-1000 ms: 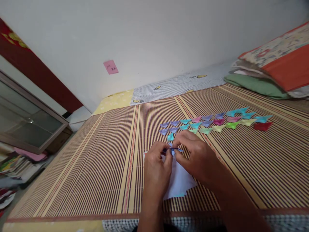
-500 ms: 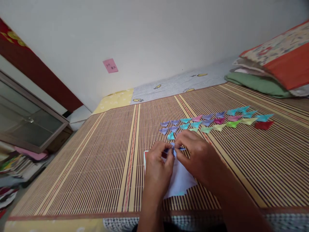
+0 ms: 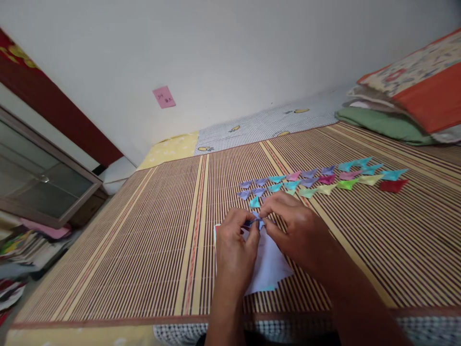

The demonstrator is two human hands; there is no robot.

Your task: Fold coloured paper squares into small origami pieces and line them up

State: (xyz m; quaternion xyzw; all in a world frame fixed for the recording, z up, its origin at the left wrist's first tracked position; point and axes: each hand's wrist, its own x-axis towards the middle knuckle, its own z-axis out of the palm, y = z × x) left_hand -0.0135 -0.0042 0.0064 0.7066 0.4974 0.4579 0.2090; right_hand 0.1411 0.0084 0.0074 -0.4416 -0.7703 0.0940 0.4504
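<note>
Across the brown-striped mat [image 3: 144, 240], small multicoloured folded-paper shapes [image 3: 347, 184] are lying in rows, seemingly finished, while your left hand [image 3: 234, 242] and right hand [image 3: 304, 230] are pinching an apparently part-folded purple-blue paper piece [image 3: 257, 222] between their fingers over pale paper sheets [image 3: 270, 266].

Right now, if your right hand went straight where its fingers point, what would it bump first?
My right hand would probably meet the small folded blue paper, then my left hand; depth is unclear.
</note>
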